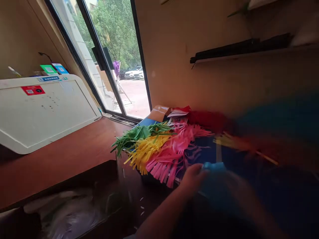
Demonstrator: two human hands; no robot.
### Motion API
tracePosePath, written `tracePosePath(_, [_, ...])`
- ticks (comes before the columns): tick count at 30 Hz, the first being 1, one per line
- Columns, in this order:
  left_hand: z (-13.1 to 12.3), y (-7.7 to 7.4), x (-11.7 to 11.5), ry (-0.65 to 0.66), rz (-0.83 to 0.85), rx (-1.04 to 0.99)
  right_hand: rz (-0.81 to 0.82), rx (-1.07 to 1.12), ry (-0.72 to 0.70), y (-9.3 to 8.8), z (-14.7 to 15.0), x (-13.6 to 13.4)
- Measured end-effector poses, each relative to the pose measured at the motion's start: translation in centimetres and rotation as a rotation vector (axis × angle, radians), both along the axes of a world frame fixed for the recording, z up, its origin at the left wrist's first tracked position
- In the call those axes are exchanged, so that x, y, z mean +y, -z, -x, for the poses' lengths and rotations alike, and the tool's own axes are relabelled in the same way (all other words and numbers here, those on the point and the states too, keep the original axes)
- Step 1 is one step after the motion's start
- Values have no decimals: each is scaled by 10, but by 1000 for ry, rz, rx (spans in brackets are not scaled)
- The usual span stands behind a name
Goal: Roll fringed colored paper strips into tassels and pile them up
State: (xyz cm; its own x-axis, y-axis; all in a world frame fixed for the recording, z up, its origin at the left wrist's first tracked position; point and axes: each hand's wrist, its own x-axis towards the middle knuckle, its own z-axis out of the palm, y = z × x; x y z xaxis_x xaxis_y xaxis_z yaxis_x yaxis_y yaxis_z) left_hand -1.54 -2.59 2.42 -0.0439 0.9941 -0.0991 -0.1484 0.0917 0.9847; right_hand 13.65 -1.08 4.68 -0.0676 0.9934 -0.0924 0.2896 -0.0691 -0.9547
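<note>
My left hand (193, 176) reaches in from the bottom centre, its fingers curled against a blurred blue piece (214, 168) at the near edge of a dark blue sheet (206, 149). On that sheet lie fringed paper strips: green (139, 134), yellow (147, 151) and pink (171, 154). My right hand is lost in motion blur at the right; a smeared forearm (251, 205) runs up towards the blue piece. A red and yellow streak (249, 146) crosses the blur above it.
Red paper (209, 121) and a brown card (159, 113) lie behind the strips. A white slanted panel (45, 113) stands at the left on the brown tabletop (74, 149). A dark box with a plastic bag (74, 205) is at the bottom left. A wall shelf (239, 48) hangs above.
</note>
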Motion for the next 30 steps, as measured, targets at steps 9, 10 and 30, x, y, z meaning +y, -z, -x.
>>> tracePosePath(9, [9,0,3,-8,28,-109,257,330,96,-1,-2,2])
tracePosePath(10, [9,1,4,-9,30,-113,270,354,127,3,-4,3])
tracePosePath(30, [10,-11,5,97,-170,56,8,284,112,-6,-31,14])
